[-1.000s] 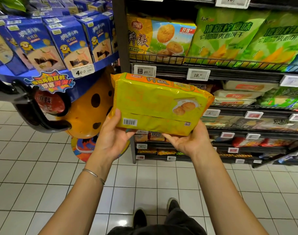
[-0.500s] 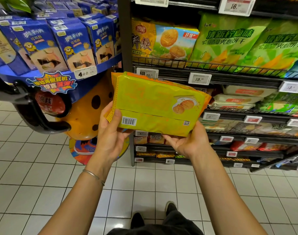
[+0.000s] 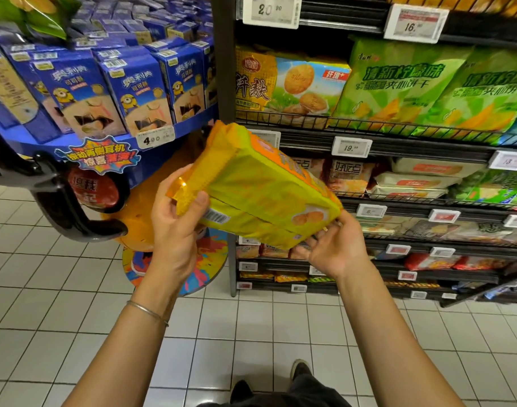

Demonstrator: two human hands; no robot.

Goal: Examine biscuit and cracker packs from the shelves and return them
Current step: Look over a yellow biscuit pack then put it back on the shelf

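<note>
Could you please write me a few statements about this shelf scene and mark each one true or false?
1. The left hand grips one end of the yellow biscuit pack. True.
2. The pack rests on the shelves. False: it is held tilted in the air in front of them.
3. A barcode shows on the pack close to the left thumb. True.
4. The bracelet is on the right wrist. False: it is on the left wrist.
5. The right hand touches the pack's lower corner from beneath. True.
</note>
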